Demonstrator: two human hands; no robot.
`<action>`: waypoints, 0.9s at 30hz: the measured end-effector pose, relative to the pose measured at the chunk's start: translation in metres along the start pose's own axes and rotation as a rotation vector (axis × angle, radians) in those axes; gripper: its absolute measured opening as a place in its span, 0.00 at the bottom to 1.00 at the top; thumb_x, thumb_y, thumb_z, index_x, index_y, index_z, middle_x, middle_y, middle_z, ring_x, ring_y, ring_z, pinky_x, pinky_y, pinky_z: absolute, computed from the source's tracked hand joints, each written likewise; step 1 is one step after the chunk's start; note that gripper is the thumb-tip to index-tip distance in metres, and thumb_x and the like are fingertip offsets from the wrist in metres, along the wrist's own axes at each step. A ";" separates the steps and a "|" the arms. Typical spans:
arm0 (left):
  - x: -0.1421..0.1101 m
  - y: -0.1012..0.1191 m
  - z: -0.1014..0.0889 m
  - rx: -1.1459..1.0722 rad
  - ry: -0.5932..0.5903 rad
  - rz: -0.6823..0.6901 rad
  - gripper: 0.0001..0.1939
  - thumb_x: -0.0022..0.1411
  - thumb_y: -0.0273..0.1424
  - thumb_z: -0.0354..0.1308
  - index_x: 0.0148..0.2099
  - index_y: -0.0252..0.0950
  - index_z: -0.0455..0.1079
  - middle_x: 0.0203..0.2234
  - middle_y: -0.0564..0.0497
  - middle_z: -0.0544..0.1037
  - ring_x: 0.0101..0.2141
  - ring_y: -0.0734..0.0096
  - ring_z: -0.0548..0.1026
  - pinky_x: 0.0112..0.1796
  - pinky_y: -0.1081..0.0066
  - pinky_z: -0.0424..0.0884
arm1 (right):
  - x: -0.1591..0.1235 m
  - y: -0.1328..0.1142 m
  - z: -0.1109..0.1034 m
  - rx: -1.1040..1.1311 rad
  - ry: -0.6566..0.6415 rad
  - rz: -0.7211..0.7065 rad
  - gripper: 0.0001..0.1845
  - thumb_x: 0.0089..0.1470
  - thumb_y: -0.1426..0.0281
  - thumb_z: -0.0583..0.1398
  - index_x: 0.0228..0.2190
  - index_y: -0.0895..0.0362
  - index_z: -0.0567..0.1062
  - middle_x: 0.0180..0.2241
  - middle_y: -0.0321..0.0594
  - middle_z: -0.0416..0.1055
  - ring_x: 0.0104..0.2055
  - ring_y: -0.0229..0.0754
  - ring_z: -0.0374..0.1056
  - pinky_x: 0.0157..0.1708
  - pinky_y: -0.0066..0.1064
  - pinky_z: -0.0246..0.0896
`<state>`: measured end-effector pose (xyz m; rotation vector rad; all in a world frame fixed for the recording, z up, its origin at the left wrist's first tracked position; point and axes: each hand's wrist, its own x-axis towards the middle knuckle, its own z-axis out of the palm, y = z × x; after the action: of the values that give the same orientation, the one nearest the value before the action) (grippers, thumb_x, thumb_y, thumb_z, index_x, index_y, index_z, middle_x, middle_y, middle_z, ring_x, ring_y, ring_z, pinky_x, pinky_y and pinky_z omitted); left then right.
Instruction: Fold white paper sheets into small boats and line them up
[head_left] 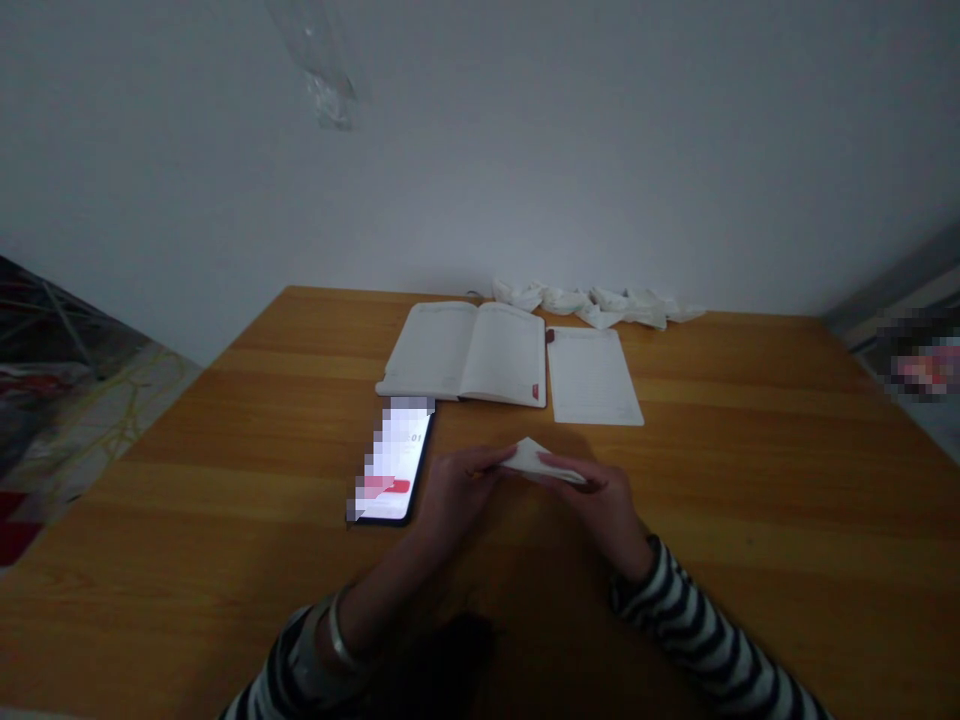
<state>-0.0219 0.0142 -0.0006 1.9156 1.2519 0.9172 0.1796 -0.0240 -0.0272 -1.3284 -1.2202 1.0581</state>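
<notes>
Between my two hands, over the near middle of the table, is a small folded piece of white paper (529, 457) with a pointed top. My left hand (459, 492) pinches its left end, the thumb and fingers closed. On the other side, my right hand (604, 500) grips the right end, fingers pressed along the paper's edge. A phone (397, 460) with a lit screen lies just left of my left hand. Beyond the hands rest an open notebook (469, 350) and, to its right, a loose white sheet (594, 375).
Several crumpled white papers or tissues (600, 303) lie in a row along the table's back edge, by the wall (562, 150). The wooden table (750, 470) spreads to both sides. A clear plastic bag (330, 95) hangs on the wall at upper left.
</notes>
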 end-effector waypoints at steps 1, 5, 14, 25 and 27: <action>0.000 -0.001 -0.001 0.029 -0.015 0.019 0.16 0.58 0.20 0.61 0.46 0.40 0.80 0.36 0.49 0.84 0.33 0.65 0.82 0.36 0.69 0.76 | -0.001 0.000 -0.001 -0.044 0.004 -0.041 0.14 0.46 0.65 0.70 0.38 0.51 0.84 0.40 0.42 0.81 0.40 0.50 0.79 0.44 0.42 0.74; -0.002 -0.003 -0.002 0.063 -0.085 0.106 0.17 0.61 0.19 0.58 0.49 0.40 0.78 0.31 0.50 0.82 0.28 0.71 0.78 0.32 0.74 0.72 | -0.002 -0.002 -0.003 -0.021 -0.003 -0.021 0.12 0.46 0.65 0.70 0.36 0.51 0.84 0.38 0.43 0.82 0.38 0.49 0.79 0.41 0.40 0.75; 0.005 0.006 -0.007 -0.117 0.052 0.028 0.11 0.57 0.26 0.65 0.44 0.38 0.81 0.30 0.50 0.81 0.28 0.71 0.77 0.31 0.74 0.72 | 0.002 -0.008 -0.003 0.168 -0.032 0.133 0.14 0.42 0.63 0.72 0.33 0.55 0.84 0.33 0.44 0.82 0.32 0.47 0.78 0.33 0.36 0.76; 0.005 0.004 -0.011 -0.031 -0.024 0.020 0.08 0.54 0.25 0.66 0.37 0.41 0.82 0.26 0.52 0.83 0.27 0.70 0.78 0.31 0.73 0.73 | 0.007 -0.020 0.001 -0.015 -0.144 0.074 0.17 0.43 0.67 0.71 0.39 0.54 0.83 0.38 0.43 0.82 0.36 0.48 0.78 0.36 0.38 0.75; 0.006 0.006 -0.012 -0.032 0.028 -0.008 0.08 0.54 0.25 0.67 0.37 0.40 0.82 0.28 0.52 0.84 0.28 0.68 0.79 0.32 0.73 0.74 | 0.009 -0.023 0.007 -0.071 -0.111 0.046 0.16 0.43 0.68 0.70 0.38 0.54 0.83 0.37 0.43 0.82 0.34 0.47 0.78 0.35 0.37 0.75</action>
<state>-0.0274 0.0202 0.0120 1.8776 1.2523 0.9577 0.1713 -0.0148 -0.0049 -1.3728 -1.3254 1.1438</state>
